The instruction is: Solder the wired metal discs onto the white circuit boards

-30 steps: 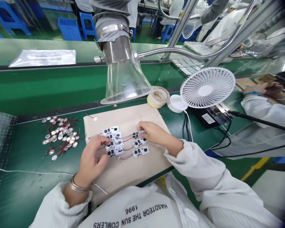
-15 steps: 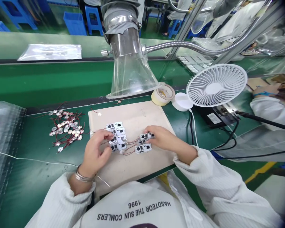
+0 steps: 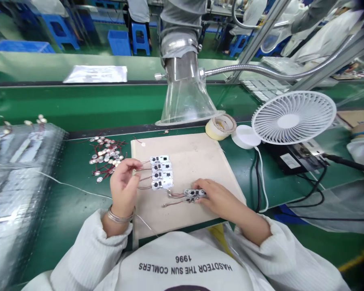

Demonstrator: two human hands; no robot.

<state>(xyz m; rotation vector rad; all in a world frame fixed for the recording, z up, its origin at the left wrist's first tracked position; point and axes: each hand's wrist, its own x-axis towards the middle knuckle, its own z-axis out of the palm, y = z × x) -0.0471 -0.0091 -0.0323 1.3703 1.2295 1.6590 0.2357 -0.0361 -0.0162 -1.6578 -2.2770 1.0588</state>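
A beige work mat (image 3: 194,155) lies on the green bench in front of me. A column of small white circuit boards (image 3: 161,171) with thin red wires sits on its left part. My left hand (image 3: 124,188) hovers just left of that column, fingers curled, thumb and forefinger pinched at the wires. My right hand (image 3: 218,198) rests on the mat nearer to me, fingers closed on a small stack of circuit boards (image 3: 194,194) whose wires trail to the left.
A pile of small metal discs with red wires (image 3: 106,155) lies left of the mat. A clear fume hood (image 3: 188,103), a tape roll (image 3: 220,126), a white desk fan (image 3: 294,117) and black cables (image 3: 306,194) stand behind and right. Clear plastic trays (image 3: 15,161) fill the far left.
My right hand has gathered the right-hand boards and drawn them toward me. My left hand has lifted off the left column. The camera has swung left.
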